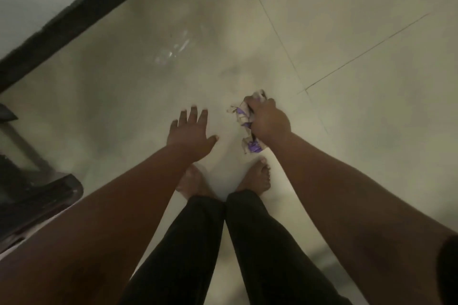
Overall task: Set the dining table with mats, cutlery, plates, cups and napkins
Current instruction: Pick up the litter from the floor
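My right hand (269,119) grips a crumpled white and purple napkin (241,116) in its fist, with folds sticking out above and below the fingers. My left hand (190,134) is stretched out beside it with straight spread fingers and holds nothing. Both hands hover over the pale tiled floor (347,32). No table, mats, plates, cups or cutlery are in view. The picture is dim and blurred.
My bare feet (255,176) and dark trouser legs stand below the hands. A dark skirting strip (81,12) runs diagonally along the wall at upper left. A dark piece of furniture (37,195) juts in at the left edge.
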